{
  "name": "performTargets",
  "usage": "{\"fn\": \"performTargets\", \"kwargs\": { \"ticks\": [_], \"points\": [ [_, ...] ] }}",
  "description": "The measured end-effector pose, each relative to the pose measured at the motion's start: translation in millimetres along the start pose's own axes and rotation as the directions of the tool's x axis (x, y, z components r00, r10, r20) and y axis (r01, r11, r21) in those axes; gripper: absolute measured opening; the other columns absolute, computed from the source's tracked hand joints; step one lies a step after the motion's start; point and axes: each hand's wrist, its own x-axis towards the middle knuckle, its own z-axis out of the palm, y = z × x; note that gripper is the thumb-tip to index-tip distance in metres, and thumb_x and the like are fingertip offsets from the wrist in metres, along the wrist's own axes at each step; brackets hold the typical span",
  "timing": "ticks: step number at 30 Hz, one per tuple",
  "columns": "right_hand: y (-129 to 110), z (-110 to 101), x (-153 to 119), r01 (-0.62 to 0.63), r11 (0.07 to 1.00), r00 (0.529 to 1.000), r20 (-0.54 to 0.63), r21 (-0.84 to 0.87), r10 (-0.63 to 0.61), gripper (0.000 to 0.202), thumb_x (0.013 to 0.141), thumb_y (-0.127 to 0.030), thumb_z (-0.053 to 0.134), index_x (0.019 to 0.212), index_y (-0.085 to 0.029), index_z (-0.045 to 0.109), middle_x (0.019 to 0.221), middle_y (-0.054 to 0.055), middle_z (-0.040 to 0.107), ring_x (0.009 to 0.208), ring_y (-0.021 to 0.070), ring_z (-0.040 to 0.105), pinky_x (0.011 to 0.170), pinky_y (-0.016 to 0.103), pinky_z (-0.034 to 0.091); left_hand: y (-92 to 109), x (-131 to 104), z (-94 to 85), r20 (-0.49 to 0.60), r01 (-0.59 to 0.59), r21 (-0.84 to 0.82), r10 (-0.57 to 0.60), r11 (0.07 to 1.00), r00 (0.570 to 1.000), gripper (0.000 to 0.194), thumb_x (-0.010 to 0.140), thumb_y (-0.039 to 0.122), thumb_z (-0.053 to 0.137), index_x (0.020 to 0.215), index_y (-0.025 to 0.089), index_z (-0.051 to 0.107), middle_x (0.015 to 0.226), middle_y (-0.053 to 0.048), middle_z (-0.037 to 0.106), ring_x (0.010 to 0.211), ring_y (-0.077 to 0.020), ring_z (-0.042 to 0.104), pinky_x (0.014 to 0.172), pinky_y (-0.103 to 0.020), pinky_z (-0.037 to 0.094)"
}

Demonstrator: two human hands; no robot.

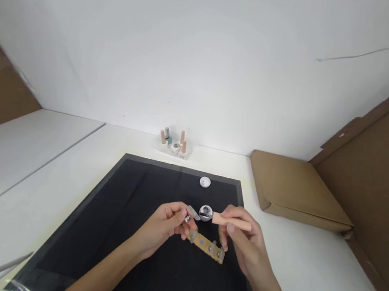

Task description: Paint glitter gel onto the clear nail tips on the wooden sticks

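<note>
My left hand [167, 222] is closed in a pinch on a small metal holder [188, 218] that carries a pale translucent false nail [194, 213]. In my right hand [240, 226] is a peach-coloured brush handle [232, 221], held level with its dark bristles [203, 214] pointing left over or in front of a small open white jar [206, 211]. Whether the bristles touch the jar's contents, I cannot tell. Just below both hands lies a yellowish strip [206, 245] bearing small metal holders, some with translucent false nails.
The jar's white lid [205, 181] rests on the black mat [159, 184]. Behind the mat, a clear tray [178, 154] holds several peach-capped bottles and a small jar. A flat cardboard box [302, 187] lies at right, beside a brown cardboard panel [375, 194]. A white wall [208, 59] closes the back.
</note>
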Motion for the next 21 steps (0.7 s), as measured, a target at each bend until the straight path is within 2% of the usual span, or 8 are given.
{"fn": "performTargets", "kwargs": {
  "ticks": [5, 9, 11, 21],
  "points": [
    [-1.5, 0.7, 0.2, 0.049, 0.995, 0.998, 0.053, -0.092, -0.044, 0.009, 0.09, -0.029, 0.058, 0.091, -0.026, 0.066, 0.073, -0.002, 0.048, 0.051, 0.0072, 0.047, 0.045, 0.021, 0.036, -1.2, 0.3, -2.1, 0.027, 0.01, -0.007, -0.01, 1.0, 1.0, 0.028, 0.072, 0.038, 0.076, 0.074, 0.011, 0.067, 0.068, -0.006, 0.071, 0.055, -0.0096, 0.06, 0.054, -0.02, 0.044],
    [-8.4, 2.2, 0.9, 0.185, 0.936, 0.979, 0.136, -0.298, -0.15, 0.013, 0.088, -0.019, 0.058, 0.091, -0.027, 0.068, 0.078, 0.0, 0.051, 0.066, 0.0119, 0.051, 0.058, 0.025, 0.04, -1.1, 0.0, -2.4, 0.039, 0.0, 0.0, 0.0, 1.0, 0.999, 0.029, 0.073, 0.038, 0.075, 0.073, 0.01, 0.067, 0.07, -0.006, 0.07, 0.057, -0.0095, 0.059, 0.055, -0.02, 0.044],
    [-10.7, 3.0, 1.6, 0.233, 0.908, 0.968, 0.174, -0.348, -0.181, 0.018, 0.087, -0.015, 0.057, 0.092, -0.027, 0.069, 0.08, 0.0, 0.052, 0.071, 0.0132, 0.052, 0.062, 0.026, 0.041, -0.6, -0.4, -2.0, 0.042, -0.002, 0.002, 0.002, 1.0, 0.999, 0.029, 0.073, 0.038, 0.075, 0.073, 0.011, 0.067, 0.069, -0.005, 0.07, 0.057, -0.0094, 0.059, 0.055, -0.02, 0.044],
    [-12.8, 4.1, 4.7, 0.279, 0.878, 0.954, 0.218, -0.388, -0.207, 0.027, 0.084, -0.007, 0.054, 0.09, -0.028, 0.07, 0.08, 0.0, 0.05, 0.072, 0.0133, 0.051, 0.063, 0.026, 0.04, 1.4, -1.1, -0.1, 0.049, -0.017, -0.018, 0.018, 1.0, 0.999, 0.028, 0.073, 0.038, 0.075, 0.072, 0.011, 0.066, 0.067, -0.004, 0.068, 0.055, -0.009, 0.057, 0.054, -0.02, 0.042]
  ]
}}
